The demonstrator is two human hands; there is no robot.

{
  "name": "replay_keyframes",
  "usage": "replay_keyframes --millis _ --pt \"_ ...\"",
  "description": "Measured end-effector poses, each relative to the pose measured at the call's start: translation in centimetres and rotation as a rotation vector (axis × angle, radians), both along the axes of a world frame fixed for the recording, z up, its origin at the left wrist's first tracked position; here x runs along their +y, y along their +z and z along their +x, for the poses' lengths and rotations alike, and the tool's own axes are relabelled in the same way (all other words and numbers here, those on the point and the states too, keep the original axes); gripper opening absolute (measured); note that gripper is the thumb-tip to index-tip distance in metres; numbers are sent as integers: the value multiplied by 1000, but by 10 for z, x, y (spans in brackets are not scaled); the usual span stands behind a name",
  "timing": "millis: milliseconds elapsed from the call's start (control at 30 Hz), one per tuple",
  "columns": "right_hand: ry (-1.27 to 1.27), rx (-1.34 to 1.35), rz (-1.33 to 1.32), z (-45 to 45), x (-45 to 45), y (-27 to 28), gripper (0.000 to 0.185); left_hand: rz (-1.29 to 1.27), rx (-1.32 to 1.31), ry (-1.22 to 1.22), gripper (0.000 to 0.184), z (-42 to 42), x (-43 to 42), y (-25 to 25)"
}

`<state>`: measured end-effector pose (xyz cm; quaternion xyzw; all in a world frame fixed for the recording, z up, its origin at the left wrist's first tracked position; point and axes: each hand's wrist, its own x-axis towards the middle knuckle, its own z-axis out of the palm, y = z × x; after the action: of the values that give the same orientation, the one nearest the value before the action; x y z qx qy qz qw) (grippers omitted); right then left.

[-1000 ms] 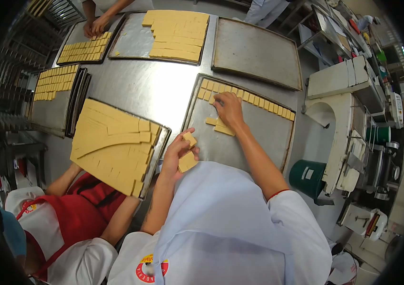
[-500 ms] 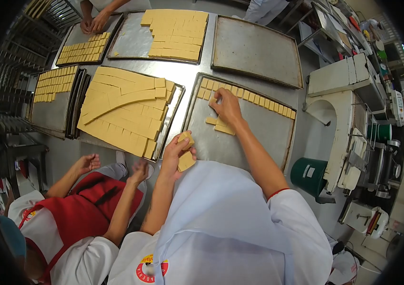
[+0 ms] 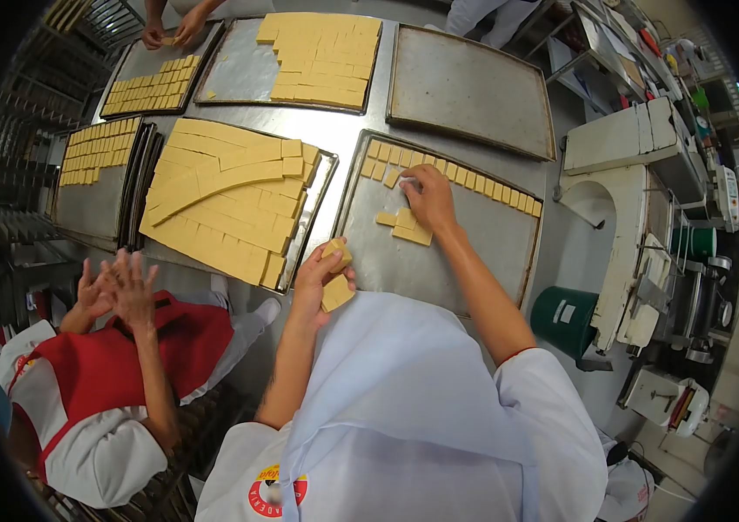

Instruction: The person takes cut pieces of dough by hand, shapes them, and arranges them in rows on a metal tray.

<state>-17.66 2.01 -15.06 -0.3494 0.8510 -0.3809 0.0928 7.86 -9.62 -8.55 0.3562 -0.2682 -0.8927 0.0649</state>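
My left hand (image 3: 321, 280) is closed around several yellow dough blocks (image 3: 337, 294) in front of the near right tray (image 3: 465, 261). My right hand (image 3: 430, 202) is over that tray, its fingers curled together beside a dough piece (image 3: 391, 177) in the second row. What lies between those fingertips is hidden. A full row of small dough pieces (image 3: 469, 181) runs along the tray's far edge, with the shorter second row starting at the left. Below my right hand, several loose pieces (image 3: 411, 233) lie together.
Left of my tray stands a tray of cut dough slabs (image 3: 221, 187). Beyond are another dough tray (image 3: 326, 65) and a bare metal tray (image 3: 474, 91). A co-worker in a red apron (image 3: 139, 348) is at my left; another person's hands (image 3: 178, 33) work at far left. A green bucket (image 3: 565, 320) is right.
My right hand has shifted slightly right, leaving a dough piece in the second row. My left hand has barely moved. The red-aproned co-worker has raised both hands and moved left.
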Motion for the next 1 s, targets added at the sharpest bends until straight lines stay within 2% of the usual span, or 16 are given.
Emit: replay_keyframes --millis 200,300,800,933,1000 --pt "34 156 30 4 -12 -5 22 74 87 -17 45 -3 -3 -2" --pt "19 120 69 2 -17 -6 23 91 101 -15 48 -2 -4 3" --pt "33 211 76 0 -19 -6 24 -153 54 -73 44 -9 -8 15" --pt "-27 -29 -74 0 -12 1 24 -206 22 -70 44 -12 -7 22" --pt "-106 -178 -99 6 -2 24 25 -205 2 -57 41 -12 -7 20"
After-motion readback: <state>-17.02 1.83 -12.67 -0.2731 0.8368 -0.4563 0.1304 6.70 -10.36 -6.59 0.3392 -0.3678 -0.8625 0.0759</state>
